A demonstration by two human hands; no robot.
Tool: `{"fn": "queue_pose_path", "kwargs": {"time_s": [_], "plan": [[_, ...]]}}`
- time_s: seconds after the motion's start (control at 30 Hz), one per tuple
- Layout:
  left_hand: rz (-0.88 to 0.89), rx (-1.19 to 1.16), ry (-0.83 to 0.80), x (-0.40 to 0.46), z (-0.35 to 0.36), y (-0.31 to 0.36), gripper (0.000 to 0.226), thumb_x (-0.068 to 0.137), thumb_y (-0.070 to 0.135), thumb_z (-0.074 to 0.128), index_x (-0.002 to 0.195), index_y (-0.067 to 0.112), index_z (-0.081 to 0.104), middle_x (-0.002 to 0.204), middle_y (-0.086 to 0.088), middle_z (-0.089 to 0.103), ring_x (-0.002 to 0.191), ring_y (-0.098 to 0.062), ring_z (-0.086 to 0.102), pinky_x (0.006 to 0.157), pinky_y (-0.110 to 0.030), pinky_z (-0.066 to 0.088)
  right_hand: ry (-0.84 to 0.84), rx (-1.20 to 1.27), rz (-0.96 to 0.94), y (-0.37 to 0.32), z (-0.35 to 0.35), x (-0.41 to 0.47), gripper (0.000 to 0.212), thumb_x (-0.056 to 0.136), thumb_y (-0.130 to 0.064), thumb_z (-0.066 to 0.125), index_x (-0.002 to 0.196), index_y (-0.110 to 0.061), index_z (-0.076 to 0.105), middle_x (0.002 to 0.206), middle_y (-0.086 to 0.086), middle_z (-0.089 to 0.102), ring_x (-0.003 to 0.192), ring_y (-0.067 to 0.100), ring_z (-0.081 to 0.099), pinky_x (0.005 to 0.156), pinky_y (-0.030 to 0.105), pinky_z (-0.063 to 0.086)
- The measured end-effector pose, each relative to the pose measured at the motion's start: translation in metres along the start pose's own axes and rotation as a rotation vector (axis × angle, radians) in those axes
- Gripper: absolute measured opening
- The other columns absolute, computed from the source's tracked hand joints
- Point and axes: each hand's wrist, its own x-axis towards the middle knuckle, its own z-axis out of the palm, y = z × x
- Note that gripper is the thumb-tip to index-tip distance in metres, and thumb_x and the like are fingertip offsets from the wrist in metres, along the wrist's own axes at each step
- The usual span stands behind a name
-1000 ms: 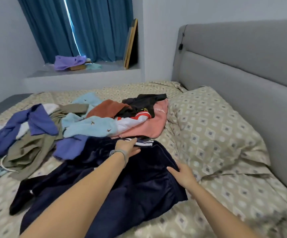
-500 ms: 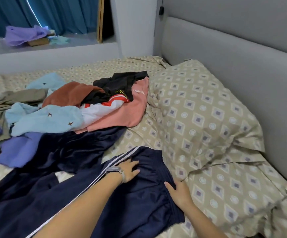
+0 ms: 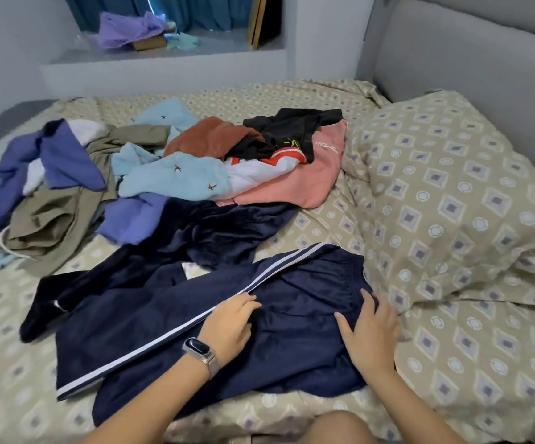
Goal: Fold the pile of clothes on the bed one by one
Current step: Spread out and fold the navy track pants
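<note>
Navy track pants [image 3: 170,334], 2 white side stripes: spread flat near bed's [image 3: 484,363] foot edge, waistband toward pillow [image 3: 452,193]. Unfolded clothes pile [image 3: 176,174]: mid-bed, beyond. Left hand [image 3: 230,325], right hand [image 3: 370,334]: palms down on pants, fingers relaxed, gripping nothing.

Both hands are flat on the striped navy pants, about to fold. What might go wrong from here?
1. The navy pants overlap another dark navy garment; folding may drag it along.
2. The left hand and right hand press near the waistband only, so the far leg may stay bunched.
</note>
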Motion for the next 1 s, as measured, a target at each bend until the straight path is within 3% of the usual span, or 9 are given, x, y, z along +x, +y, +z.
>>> {"fn": "queue_pose_path", "kwargs": {"time_s": [0.13, 0.27, 0.37, 0.5, 0.57, 0.7, 0.77, 0.83, 1.0], "plan": [[-0.34, 0.089, 0.077, -0.079, -0.036, -0.053, 0.069, 0.052, 0.02, 0.09, 0.115, 0.01, 0.064, 0.121, -0.01, 0.061, 0.111, -0.032, 0.06, 0.09, -0.042, 0.053, -0.206, -0.058, -0.276, -0.044, -0.005, -0.031, 0.054, 0.089, -0.058, 0.054, 0.133, -0.026, 0.052, 0.135, -0.003, 0.049, 0.126, 0.023, 0.041, 0.103, 0.044, 0.029], [-0.754, 0.149, -0.076, -0.159, -0.054, -0.109, 0.091, 0.064, 0.056, 0.081, 0.141, 0.02, 0.048, 0.143, -0.013, 0.046, 0.129, -0.04, 0.044, 0.099, -0.055, 0.042, -0.499, -0.179, -0.471, -0.086, 0.0, -0.07, 0.097, 0.061, -0.088, 0.015, 0.142, -0.039, 0.04, 0.148, -0.012, 0.034, 0.137, 0.014, 0.028, 0.109, 0.038, 0.019], [-0.951, 0.182, -0.171, -0.197, -0.061, -0.129, 0.084, 0.075, 0.056, 0.072, 0.146, 0.04, 0.032, 0.156, -0.007, 0.026, 0.142, -0.036, 0.022, 0.107, -0.055, 0.028, -0.575, -0.204, -0.552, -0.113, 0.013, -0.092, 0.104, 0.054, -0.097, 0.02, 0.143, -0.046, 0.034, 0.155, -0.009, 0.025, 0.143, 0.017, 0.018, 0.113, 0.041, 0.013], [-0.903, 0.005, 0.052, -0.208, -0.066, -0.156, 0.034, 0.075, 0.002, 0.067, 0.104, 0.02, 0.069, 0.122, -0.018, 0.057, 0.118, -0.041, 0.05, 0.093, -0.046, 0.044, -0.68, -0.325, -0.632, -0.141, 0.027, -0.109, 0.081, 0.075, -0.073, 0.057, 0.145, -0.049, 0.025, 0.16, -0.004, 0.012, 0.148, 0.025, 0.007, 0.116, 0.05, 0.005], [-0.856, -0.222, 0.201, -0.2, -0.082, -0.165, 0.04, 0.075, -0.013, 0.055, 0.083, 0.025, 0.061, 0.097, -0.013, 0.064, 0.097, -0.037, 0.059, 0.078, -0.036, 0.044, -0.706, -0.375, -0.595, -0.149, 0.033, -0.113, 0.075, 0.085, -0.055, 0.062, 0.148, -0.048, 0.02, 0.162, -0.003, 0.008, 0.149, 0.025, 0.003, 0.117, 0.051, 0.005], [-0.909, -0.473, 0.348, -0.158, -0.132, -0.183, 0.019, 0.093, 0.001, 0.048, 0.091, 0.017, 0.059, 0.089, -0.006, 0.063, 0.09, -0.03, 0.059, 0.068, -0.033, 0.037, -0.778, -0.261, -0.417, -0.16, 0.042, -0.11, 0.094, 0.078, -0.043, 0.072, 0.149, -0.049, 0.011, 0.163, -0.006, 0.002, 0.15, 0.023, -0.002, 0.119, 0.051, 0.004], [-0.886, -0.448, 0.36, -0.128, -0.163, -0.201, 0.009, 0.093, 0.008, 0.054, 0.09, 0.012, 0.062, 0.092, -0.011, 0.065, 0.095, -0.032, 0.06, 0.076, -0.034, 0.039, -0.878, -0.185, -0.331, -0.168, 0.04, -0.109, 0.118, 0.052, -0.067, 0.08, 0.147, -0.053, 0.012, 0.162, -0.005, -0.002, 0.15, 0.024, -0.01, 0.118, 0.052, -0.002], [-0.784, -0.321, 0.251, -0.094, -0.198, -0.214, 0.014, 0.092, 0.018, 0.06, 0.083, 0.008, 0.064, 0.088, -0.016, 0.067, 0.091, -0.032, 0.063, 0.074, -0.034, 0.04, -0.955, -0.12, -0.271, -0.177, 0.038, -0.111, 0.129, 0.027, -0.092, 0.055, 0.145, -0.057, 0.014, 0.162, -0.004, -0.007, 0.148, 0.024, -0.017, 0.117, 0.054, -0.009], [-0.594, 0.231, 0.013, -0.016, -0.241, -0.227, 0.035, 0.091, 0.046, 0.058, 0.082, 0.013, 0.066, 0.083, -0.012, 0.063, 0.08, -0.033, 0.06, 0.061, -0.032, 0.039, -0.783, -0.036, -0.103, -0.193, 0.053, -0.105, 0.053, 0.084, -0.078, 0.037, 0.133, -0.062, 0.03, 0.152, -0.004, 0.014, 0.144, 0.023, 0.007, 0.116, 0.053, 0.0]]}}
